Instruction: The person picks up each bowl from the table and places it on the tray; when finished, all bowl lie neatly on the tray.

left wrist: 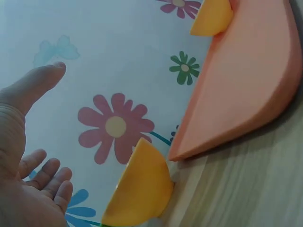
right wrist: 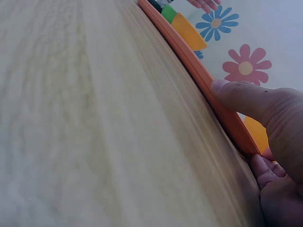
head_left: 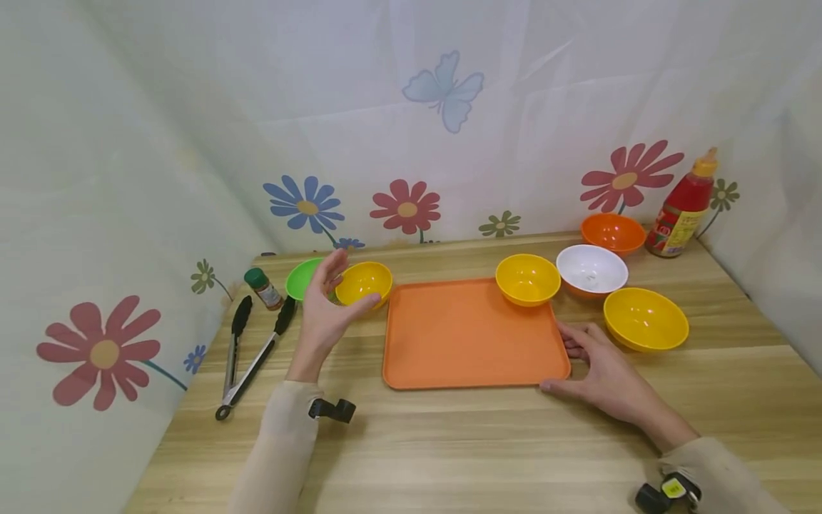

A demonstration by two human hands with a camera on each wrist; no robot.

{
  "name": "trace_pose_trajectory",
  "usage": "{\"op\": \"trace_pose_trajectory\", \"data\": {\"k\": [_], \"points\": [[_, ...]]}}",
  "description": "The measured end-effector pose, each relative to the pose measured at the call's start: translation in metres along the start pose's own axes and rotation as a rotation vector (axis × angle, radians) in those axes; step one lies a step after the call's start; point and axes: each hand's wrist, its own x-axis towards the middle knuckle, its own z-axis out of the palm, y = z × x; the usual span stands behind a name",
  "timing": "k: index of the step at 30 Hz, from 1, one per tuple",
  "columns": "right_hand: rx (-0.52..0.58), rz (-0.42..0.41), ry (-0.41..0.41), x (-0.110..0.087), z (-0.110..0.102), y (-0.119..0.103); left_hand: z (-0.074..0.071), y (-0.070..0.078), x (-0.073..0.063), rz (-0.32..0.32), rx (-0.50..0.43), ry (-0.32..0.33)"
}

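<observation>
Orange all over, the tray lies flat on the wood-grained counter, straight ahead from where I watch, between the two hands. Its long axis runs left to right, so one short side faces each hand; I judge that the coming move turns on this relation. The right hand is the nearer: it is at the right short side, fingers bent in against that rim and thumb at the near right corner, and my right wrist view shows the thumb touching the edge. I read that as a hold on the tray, though I cannot tell how firm. The left hand hovers wide, thumb spread well away from the fingers, holding nothing. From it, the tray lies to the right, with the left yellow bowl just beside the tray's far left corner. That bowl would be my worry in any reach along the back. Near the far right corner, the middle yellow bowl overlaps the rim in my head view; I cannot tell whether it rests on the tray. If the tray shifts, I would watch that bowl first.
</observation>
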Motion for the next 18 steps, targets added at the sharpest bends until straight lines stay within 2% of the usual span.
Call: {"op": "trace_pose_trajectory", "data": {"k": [11, 18], "points": [[0.005, 0.011, -0.009, 0.000, 0.000, -0.003, -0.011, -0.029, -0.016, -0.091, 0.029, 0.068], [0.000, -0.001, -0.002, 0.000, 0.000, 0.000, -0.010, -0.042, -0.029, -0.174, 0.071, 0.126]]}}
